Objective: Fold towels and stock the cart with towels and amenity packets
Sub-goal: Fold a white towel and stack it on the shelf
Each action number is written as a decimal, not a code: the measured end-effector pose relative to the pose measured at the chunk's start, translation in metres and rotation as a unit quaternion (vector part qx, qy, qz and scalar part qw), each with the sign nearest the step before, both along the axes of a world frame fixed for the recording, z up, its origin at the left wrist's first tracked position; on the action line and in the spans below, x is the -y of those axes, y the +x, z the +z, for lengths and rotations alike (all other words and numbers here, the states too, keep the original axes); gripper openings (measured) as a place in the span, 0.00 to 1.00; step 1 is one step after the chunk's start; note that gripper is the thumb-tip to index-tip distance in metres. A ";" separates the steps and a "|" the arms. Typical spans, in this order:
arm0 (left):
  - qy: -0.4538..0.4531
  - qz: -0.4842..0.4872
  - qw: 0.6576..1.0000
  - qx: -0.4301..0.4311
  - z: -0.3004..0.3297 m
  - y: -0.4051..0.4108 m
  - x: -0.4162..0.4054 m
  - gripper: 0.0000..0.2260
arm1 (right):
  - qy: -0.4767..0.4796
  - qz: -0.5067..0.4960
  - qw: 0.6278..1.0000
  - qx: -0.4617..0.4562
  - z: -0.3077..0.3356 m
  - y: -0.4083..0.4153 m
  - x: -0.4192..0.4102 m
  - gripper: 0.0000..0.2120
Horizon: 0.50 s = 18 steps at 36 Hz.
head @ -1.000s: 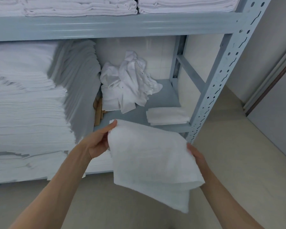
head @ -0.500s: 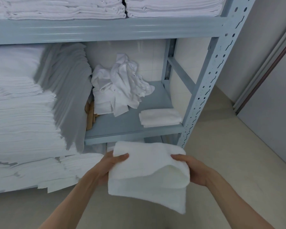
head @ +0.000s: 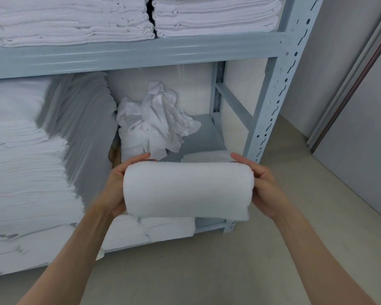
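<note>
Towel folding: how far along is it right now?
Done: one small folded towel lies on the shelf. In hand: both hands, left and right, hold a folded white towel. Left: the crumpled pile is unfolded; no cart or packets visible.

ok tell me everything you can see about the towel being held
The towel is plain white, thick and fluffy like terry. It is folded into a compact bundle, rounded on top, lying sideways, with a loose edge showing along the bottom right. It is held in the air in front of the shelf, touching nothing else. The left hand grips its left end and the right hand its right end.
</note>
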<state>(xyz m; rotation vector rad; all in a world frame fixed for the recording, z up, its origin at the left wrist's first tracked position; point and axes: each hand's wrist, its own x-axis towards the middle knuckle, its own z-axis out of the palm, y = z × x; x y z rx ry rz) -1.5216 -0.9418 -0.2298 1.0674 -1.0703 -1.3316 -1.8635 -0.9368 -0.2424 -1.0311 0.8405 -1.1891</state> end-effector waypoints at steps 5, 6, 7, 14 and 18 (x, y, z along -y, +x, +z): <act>0.072 0.003 0.996 0.044 -0.025 0.004 -0.004 0.15 | 0.108 -0.032 0.994 -0.002 -0.019 0.008 0.000 0.04; 0.069 -0.015 0.996 0.045 -0.027 0.005 -0.006 0.23 | 0.127 -0.036 0.991 -0.016 -0.024 0.006 0.001 0.08; 0.066 -0.025 0.996 0.052 -0.028 0.005 -0.009 0.29 | 0.144 -0.031 0.989 -0.012 -0.025 0.006 -0.001 0.12; 0.089 -0.066 0.991 0.078 -0.033 -0.004 -0.006 0.12 | 0.164 0.009 0.985 0.044 -0.035 0.009 0.005 0.15; 0.119 -0.052 0.987 0.097 -0.033 -0.010 -0.005 0.16 | 0.207 0.001 0.975 0.081 -0.042 0.004 0.013 0.24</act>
